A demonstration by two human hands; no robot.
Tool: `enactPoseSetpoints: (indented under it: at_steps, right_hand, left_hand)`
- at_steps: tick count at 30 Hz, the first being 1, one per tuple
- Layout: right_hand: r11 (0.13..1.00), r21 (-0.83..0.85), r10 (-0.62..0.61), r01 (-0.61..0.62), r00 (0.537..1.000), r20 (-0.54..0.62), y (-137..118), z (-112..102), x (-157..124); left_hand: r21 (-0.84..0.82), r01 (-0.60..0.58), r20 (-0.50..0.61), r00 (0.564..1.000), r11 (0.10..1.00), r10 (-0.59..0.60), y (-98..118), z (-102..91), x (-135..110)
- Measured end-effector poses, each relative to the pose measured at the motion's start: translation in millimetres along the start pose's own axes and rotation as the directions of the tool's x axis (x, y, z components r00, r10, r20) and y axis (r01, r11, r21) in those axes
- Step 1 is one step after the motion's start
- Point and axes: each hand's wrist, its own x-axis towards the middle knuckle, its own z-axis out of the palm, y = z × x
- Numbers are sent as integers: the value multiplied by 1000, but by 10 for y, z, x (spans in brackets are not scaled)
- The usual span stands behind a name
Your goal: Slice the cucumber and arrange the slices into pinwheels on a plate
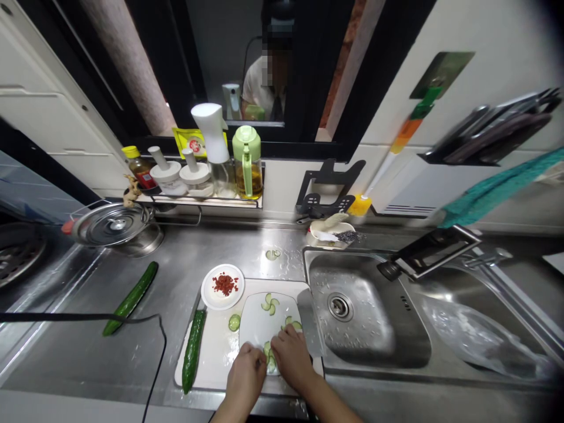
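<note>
A white square plate [255, 317] lies on a white cutting board [215, 364], with curved cucumber slices [270, 304] set in small fans on it. At the plate's near edge my left hand [245, 376] is closed, fingertips pinched; what they hold is hidden. My right hand [291, 357] bends over the plate, its fingers closed on a cucumber slice [269, 354] in the nearest fan. Another fan sits just beyond that hand. A whole cucumber [194, 351] and a round cucumber piece [234, 322] rest on the board's left part. The cleaver's [311, 320] broad blade lies along its right side.
A round white dish [207, 294] of chopped red bits stands at the board's far left corner. Another cucumber [132, 298] and a black cable [163, 335] are further left. The sink [370, 305] is on the right. Bottles line a shelf [220, 201] behind.
</note>
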Motion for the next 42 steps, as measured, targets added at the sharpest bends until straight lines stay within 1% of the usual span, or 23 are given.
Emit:
enactPoseSetpoints:
  at_steps: [4,8,11,13,16,19,22,25,28,32,37,42]
  right_hand:
    - [1000,4,-5,5,1000,-5,6,2,-16]
    - [1000,14,6,-6,1000,-7,13,-27,-45]
    - [999,34,38,-37,999,-14,33,-63,-88]
    - [997,58,60,-59,998,-22,56,-83,-131]
    - [993,78,94,-90,995,-43,88,-96,-206]
    - [990,75,120,-116,991,-52,97,-92,-269]
    - [989,77,130,-127,991,-40,90,-76,-298]
    - [988,77,133,-133,991,0,88,-45,-295]
    - [988,84,128,-130,991,29,91,-13,-289]
    - [987,102,122,-123,992,10,83,2,-308]
    - [987,125,104,-96,993,-59,72,21,-328]
    - [984,164,85,-73,994,-69,63,51,-302]
  left_hand:
    - [15,-9,5,1000,1000,9,11,-21,0]
    - [-14,-33,5,999,999,33,1,-48,-2]
    - [-52,-48,-27,999,998,47,-46,-96,17]
    - [-77,-46,-74,996,996,41,-113,-164,49]
    - [-114,2,-172,985,993,-22,-262,-323,129]
    - [-117,110,-234,963,987,-135,-420,-488,229]
    - [-97,141,-285,944,985,-163,-522,-569,324]
    - [-80,135,-323,934,988,-154,-552,-551,398]
    - [-76,144,-330,930,987,-162,-538,-505,446]
    - [-91,123,-343,928,988,-147,-499,-496,469]
    - [-98,90,-363,924,991,-120,-469,-531,468]
    - [-156,57,-360,926,986,-110,-482,-543,465]
